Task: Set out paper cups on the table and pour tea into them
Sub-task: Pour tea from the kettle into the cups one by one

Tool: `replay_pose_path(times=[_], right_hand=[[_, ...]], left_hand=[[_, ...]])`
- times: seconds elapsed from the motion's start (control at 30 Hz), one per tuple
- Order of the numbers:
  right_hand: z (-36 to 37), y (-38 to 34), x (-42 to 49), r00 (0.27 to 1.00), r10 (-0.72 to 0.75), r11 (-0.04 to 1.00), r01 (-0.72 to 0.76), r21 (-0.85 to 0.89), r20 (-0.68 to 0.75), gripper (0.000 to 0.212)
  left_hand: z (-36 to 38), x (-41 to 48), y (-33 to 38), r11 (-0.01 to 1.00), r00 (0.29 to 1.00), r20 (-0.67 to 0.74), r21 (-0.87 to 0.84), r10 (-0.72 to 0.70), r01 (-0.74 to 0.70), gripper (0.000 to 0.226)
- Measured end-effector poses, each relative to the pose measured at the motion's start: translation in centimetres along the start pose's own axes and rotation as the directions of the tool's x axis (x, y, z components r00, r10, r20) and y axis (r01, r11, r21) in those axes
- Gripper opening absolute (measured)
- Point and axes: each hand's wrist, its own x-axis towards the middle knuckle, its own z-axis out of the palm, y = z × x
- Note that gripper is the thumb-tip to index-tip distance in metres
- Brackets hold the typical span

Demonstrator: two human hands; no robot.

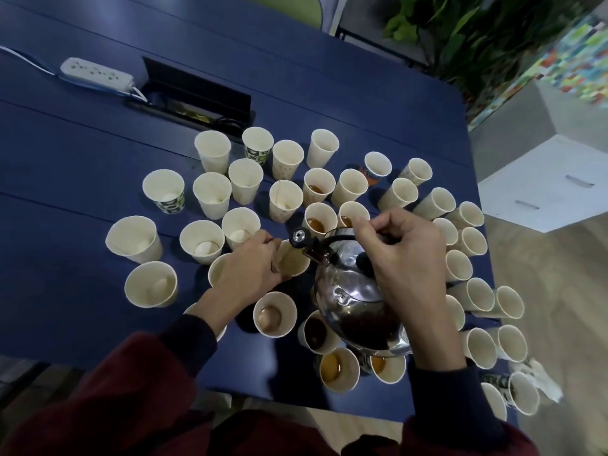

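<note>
Steel kettle point(358, 291) tipped by the right hand point(408, 258) gripping its handle, spout over a cup point(292, 260) the left hand point(250, 271) holds on the blue surface point(82, 166).

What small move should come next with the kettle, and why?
Probably tip the kettle slightly further: its spout hangs over the cup that the left hand grips, the right hand holds the handle, and that cup does not look full yet.
</note>
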Motion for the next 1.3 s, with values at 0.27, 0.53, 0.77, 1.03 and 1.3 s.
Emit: replay_pose_path(times=[0.27, 0.53, 0.77, 1.03, 1.3], right_hand=[[0.4, -0.3, -0.2, 0.999, -0.005, 1.0, 0.005, -0.012, -0.047, 0.028], [0.3, -0.4, -0.8, 0.997, 0.022, 1.0, -0.024, -0.019, -0.079, 0.028], [0.0, -0.5, -1.3, 0.984, 0.053, 0.997, -0.044, 0.056, -0.17, 0.029], [-0.7, -1.3, -3.0, 0.961, 0.034, 0.99, 0.005, 0.142, -0.274, 0.027], [-1.9, -0.9, -5.3, 0.981, -0.005, 0.986, 0.038, 0.165, -0.194, 0.034]], left_hand=[[-0.4, 0.2, -0.6, 1.0, 1.0, 0.014, 0.011, 0.019, -0.019, 0.057], [-0.9, 0.4, -0.5, 0.999, 0.999, 0.038, 0.021, 0.027, -0.028, 0.058], [-1.1, 0.1, -0.4, 0.999, 0.999, 0.043, 0.019, 0.033, -0.034, 0.058], [-2.1, -0.9, -0.9, 0.998, 1.0, -0.003, -0.051, 0.023, -0.023, 0.049], [-3.1, -4.7, -0.5, 0.984, 0.982, 0.053, -0.001, 0.18, -0.181, 0.085]])
